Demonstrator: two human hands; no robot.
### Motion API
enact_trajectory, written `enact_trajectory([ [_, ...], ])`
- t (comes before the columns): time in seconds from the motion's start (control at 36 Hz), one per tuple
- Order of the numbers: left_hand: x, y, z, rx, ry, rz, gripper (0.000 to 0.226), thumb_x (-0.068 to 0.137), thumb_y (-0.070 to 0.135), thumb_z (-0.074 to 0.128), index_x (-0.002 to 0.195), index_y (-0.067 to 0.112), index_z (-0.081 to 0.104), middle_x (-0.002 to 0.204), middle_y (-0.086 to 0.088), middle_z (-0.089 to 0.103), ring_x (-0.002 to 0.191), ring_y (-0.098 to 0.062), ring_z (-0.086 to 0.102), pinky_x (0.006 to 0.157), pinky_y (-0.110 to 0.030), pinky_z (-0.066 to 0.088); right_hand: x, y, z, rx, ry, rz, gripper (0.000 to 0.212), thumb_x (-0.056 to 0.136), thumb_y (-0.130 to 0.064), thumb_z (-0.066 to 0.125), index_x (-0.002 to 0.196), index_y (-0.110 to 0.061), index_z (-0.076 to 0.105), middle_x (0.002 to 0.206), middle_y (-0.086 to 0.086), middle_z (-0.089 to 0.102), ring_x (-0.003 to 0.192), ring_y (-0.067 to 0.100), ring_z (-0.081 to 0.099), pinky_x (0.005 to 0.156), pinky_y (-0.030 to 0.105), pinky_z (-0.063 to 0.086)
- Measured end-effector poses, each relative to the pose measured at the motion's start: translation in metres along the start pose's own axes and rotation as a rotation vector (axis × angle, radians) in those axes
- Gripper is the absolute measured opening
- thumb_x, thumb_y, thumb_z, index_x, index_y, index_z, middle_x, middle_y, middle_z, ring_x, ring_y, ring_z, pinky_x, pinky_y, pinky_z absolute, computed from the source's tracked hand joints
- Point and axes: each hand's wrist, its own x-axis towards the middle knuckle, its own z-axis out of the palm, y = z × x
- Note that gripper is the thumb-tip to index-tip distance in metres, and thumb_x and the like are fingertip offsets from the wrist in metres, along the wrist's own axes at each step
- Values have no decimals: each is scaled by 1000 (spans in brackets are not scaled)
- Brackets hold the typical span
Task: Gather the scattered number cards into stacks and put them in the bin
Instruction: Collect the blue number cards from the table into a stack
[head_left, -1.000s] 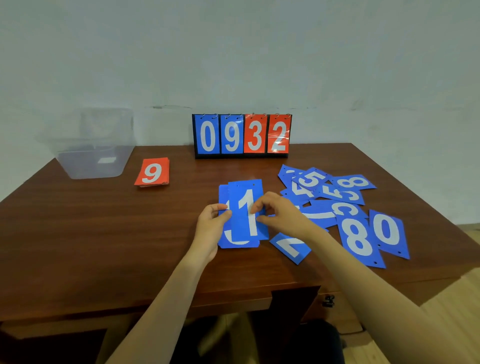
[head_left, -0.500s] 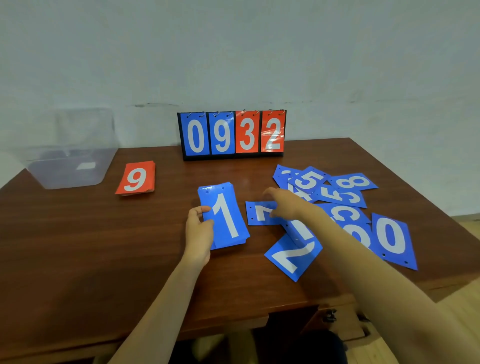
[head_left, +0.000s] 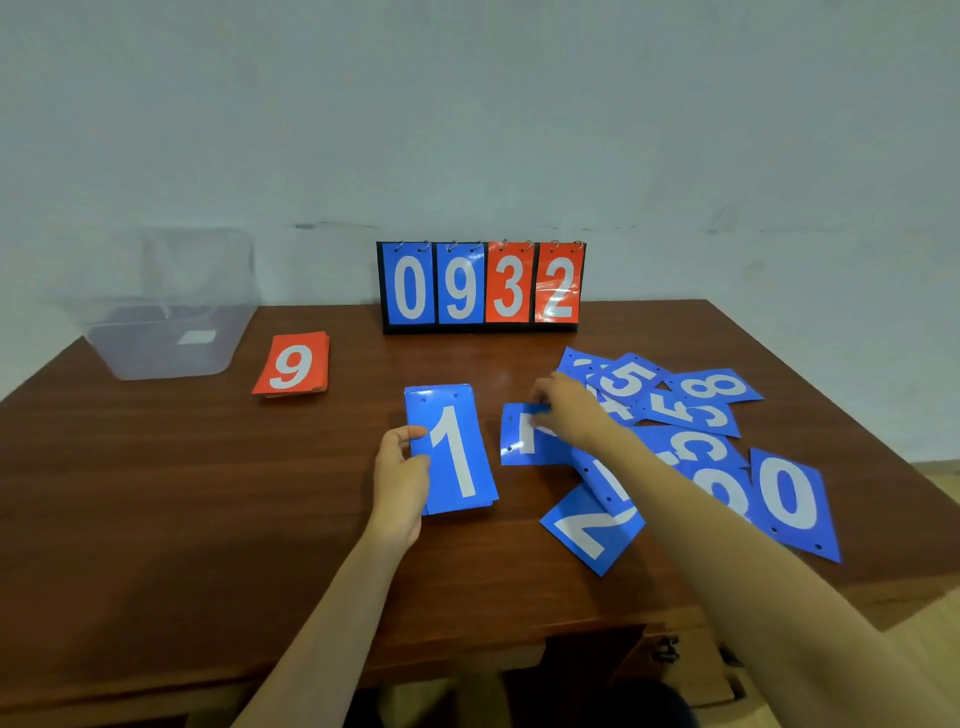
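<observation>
My left hand (head_left: 401, 478) grips the left edge of a blue card stack (head_left: 453, 451) with a white 1 on top, at the table's middle. My right hand (head_left: 563, 410) pinches the top edge of a blue card (head_left: 519, 441) lying just right of the stack; its number is partly hidden by my fingers. Several loose blue cards spread to the right: a 2 (head_left: 592, 527), a 0 (head_left: 792, 501), a 5 (head_left: 631, 378), an 8 (head_left: 714, 387). A red stack topped by a 9 (head_left: 292, 366) lies left of centre. The clear plastic bin (head_left: 161, 312) stands at the back left.
A black flip scoreboard (head_left: 480, 286) showing 0 9 3 2 stands at the back centre against the wall. The brown wooden table (head_left: 156, 493) ends close to me, with a drawer handle (head_left: 665, 649) below its front edge.
My right hand left the 1 stack, reached right and took hold of a loose blue card. My left hand kept the stack, now squared. The view shifted.
</observation>
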Motion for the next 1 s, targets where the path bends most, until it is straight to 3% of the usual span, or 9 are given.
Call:
enact_trajectory([
  [0.11, -8, 4, -5, 32, 20, 27, 24, 96, 4, 46, 113, 22, 51, 120, 3, 46, 86, -9, 58, 76, -37, 56, -18, -15, -16, 261, 363, -109, 11, 90, -9, 58, 100, -8, 64, 102, 6, 60, 92, 19, 57, 79, 25, 47],
  [0.25, -18, 8, -8, 107, 68, 134, 31, 95, -2, 42, 112, 22, 52, 117, 9, 41, 78, -8, 54, 56, -23, 44, -50, -44, -43, 579, 543, -108, 15, 93, -15, 57, 106, -10, 62, 100, -5, 60, 92, 4, 54, 66, 6, 42],
  [0.39, -31, 10, -5, 124, 58, 173, 31, 95, -2, 41, 108, 23, 52, 112, 7, 42, 72, -5, 50, 63, -29, 49, -77, -56, -52, 895, 462, -77, 8, 95, -20, 55, 102, -17, 54, 93, -3, 62, 81, 6, 63, 61, 15, 51],
  [0.47, -37, 10, -2, 84, 4, 155, 29, 94, -1, 42, 103, 24, 54, 116, 3, 50, 68, -4, 47, 74, -41, 51, -88, -52, -48, 836, 360, -17, 16, 93, -21, 58, 105, -10, 57, 79, -2, 60, 63, 6, 58, 58, 24, 52],
  [0.56, -45, 10, 5, 22, -57, 133, 24, 94, 4, 46, 96, 25, 57, 117, 0, 55, 74, -14, 54, 71, -42, 48, -99, -43, -40, 780, 285, 66, 17, 91, -21, 62, 105, -12, 59, 75, 0, 57, 60, 14, 57, 64, 36, 56],
  [0.67, -56, 7, 20, -31, -184, 170, 8, 90, 14, 61, 93, 20, 58, 112, -8, 63, 101, -25, 63, 83, -47, 52, -112, -34, -31, 720, 274, 104, 14, 89, -22, 64, 99, -15, 57, 79, 1, 58, 53, 11, 57, 54, 23, 54],
  [0.78, -60, 1, 35, -6, -259, 194, 19, 87, 5, 64, 93, 20, 54, 115, -7, 61, 106, -29, 61, 88, -52, 52, -120, -28, -25, 753, 288, 103, 22, 86, -19, 68, 98, -9, 52, 67, 3, 56, 44, 7, 55, 46, 18, 50],
  [0.89, -59, -6, 50, 18, -274, 194, 23, 90, -3, 56, 91, 19, 52, 111, -8, 59, 100, -28, 62, 83, -49, 53, -121, -10, -22, 665, 266, 145, 29, 84, -26, 71, 99, -14, 49, 74, -1, 56, 63, 13, 56, 56, 20, 48],
  [1.0, -52, -14, 60, 50, -232, 183, 24, 91, -2, 54, 91, 22, 53, 114, -11, 59, 94, -30, 60, 81, -51, 51, -110, 23, -19, 518, 243, 273, 37, 86, -33, 67, 111, -10, 53, 100, 4, 61, 90, 19, 58, 78, 29, 48],
])
